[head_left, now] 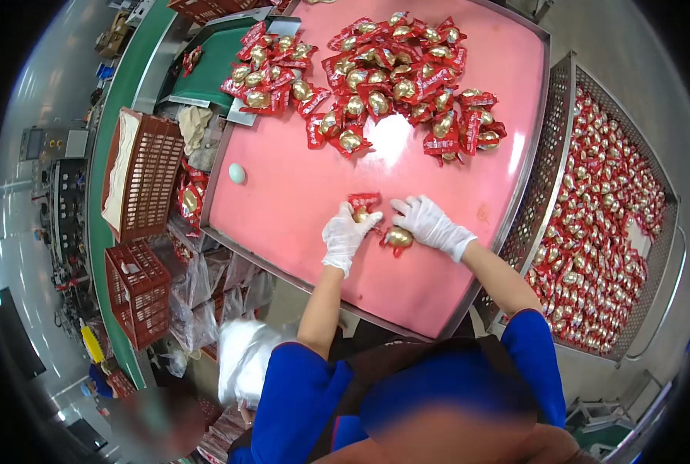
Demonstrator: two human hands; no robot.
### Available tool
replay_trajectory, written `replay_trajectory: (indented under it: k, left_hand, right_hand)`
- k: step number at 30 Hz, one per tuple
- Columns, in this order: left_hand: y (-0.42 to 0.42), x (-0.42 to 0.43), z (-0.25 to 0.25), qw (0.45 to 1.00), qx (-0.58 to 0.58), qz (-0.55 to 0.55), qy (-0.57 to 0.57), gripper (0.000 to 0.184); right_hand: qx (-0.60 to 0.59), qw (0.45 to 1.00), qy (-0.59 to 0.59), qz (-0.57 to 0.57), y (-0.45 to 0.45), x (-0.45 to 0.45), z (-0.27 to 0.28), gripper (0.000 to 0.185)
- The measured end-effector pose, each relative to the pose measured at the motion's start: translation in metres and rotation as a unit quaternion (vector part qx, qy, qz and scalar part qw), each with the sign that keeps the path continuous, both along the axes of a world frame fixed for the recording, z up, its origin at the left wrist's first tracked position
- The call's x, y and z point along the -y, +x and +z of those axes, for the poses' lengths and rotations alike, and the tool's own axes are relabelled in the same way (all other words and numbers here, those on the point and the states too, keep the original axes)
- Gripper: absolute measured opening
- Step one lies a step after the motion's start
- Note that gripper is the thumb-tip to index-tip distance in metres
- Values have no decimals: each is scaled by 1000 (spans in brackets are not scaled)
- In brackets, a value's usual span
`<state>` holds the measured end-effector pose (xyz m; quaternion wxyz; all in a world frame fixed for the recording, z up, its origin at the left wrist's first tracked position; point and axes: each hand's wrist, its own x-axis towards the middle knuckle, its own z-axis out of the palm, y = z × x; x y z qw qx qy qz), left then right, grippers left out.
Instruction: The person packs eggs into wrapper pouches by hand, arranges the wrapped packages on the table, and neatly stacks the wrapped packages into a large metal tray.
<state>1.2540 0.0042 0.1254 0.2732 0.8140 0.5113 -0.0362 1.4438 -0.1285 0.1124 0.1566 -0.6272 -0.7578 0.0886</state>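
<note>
My left hand, in a white glove, has its thumb and fingers closed round a red-and-gold egg packet. Just right of it a second egg packet lies on the pink tabletop. My right hand, gloved too, has its fingers bent over the upper edge of that second packet, and the hand hides part of it. Beyond both hands a large heap of similar packets is spread over the table. A bare pale-green egg rests near the left rim.
A raised metal rim surrounds the table. On the right stands a perforated metal bin full of packets. A green chute joins at the upper left. Brown plastic crates stand along the left, beside a green conveyor edge. Another person is at lower left.
</note>
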Motion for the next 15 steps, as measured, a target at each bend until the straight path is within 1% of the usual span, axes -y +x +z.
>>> replay_trajectory:
  k: [1,3,4,5,6,7,8,9,10,11,13,14,15]
  left_hand:
    - [2,4,1,1000,3,-6,-23,70]
    - [4,9,-3,1000,-7,-12,-12,69]
    - [3,10,1,999,-1,-4,-37,70]
    - [3,10,10,998,5,4,-61,71]
    - [2,11,14,996,11,13,-85,72]
    - [1,13,13,997,76,-29,19,75]
    - [0,17,11,980,139,-70,121,80]
    - [-2,23,11,949,199,-108,221,84]
    - [4,26,25,955,192,-190,124,98]
    - [6,38,29,932,180,-269,164,94]
    - [3,55,5,905,97,-376,173,88]
    - [0,59,-8,909,96,-364,178,79]
    - [0,61,-17,918,105,-337,184,77]
  right_hand:
    - [10,1000,23,-15,-6,-4,0,20]
    - [3,996,63,-64,10,-14,-13,17]
    - [-1,993,83,-88,23,-24,-20,16]
    - [32,981,163,-104,43,-36,-9,16]
    - [43,988,47,-143,63,-43,4,32]
    - [111,972,105,-181,80,-51,14,41]
    - [156,958,43,-238,94,-57,18,47]
    - [160,954,0,-255,109,-60,15,46]
    - [157,959,11,-237,116,-56,5,42]
    - [156,963,26,-220,121,-53,-4,38]
    - [137,969,56,-198,117,-41,-13,32]
    - [130,971,71,-187,115,-34,-15,29]
    - [105,976,68,-178,112,-25,-14,25]
